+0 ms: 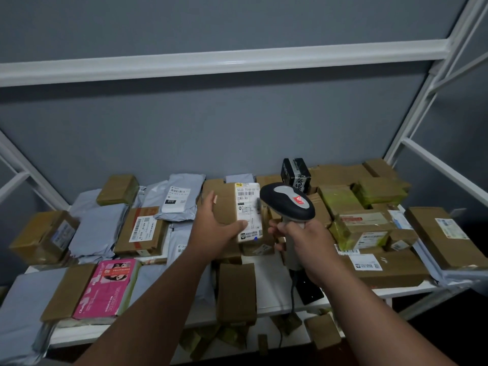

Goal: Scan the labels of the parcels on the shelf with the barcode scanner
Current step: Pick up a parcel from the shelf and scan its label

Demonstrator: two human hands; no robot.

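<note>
We are gripping the brown cardboard parcel with our left hand, thumb across its white printed label, at mid-shelf on the white metal shelf. Our right hand is wrapping the handle of the grey-and-black barcode scanner, just right of the parcel.

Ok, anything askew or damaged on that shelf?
Several cardboard scraps lie scattered below the shelf front, looking torn off. The parcels are piled unevenly, some overlapping. Nothing spilled.
</note>
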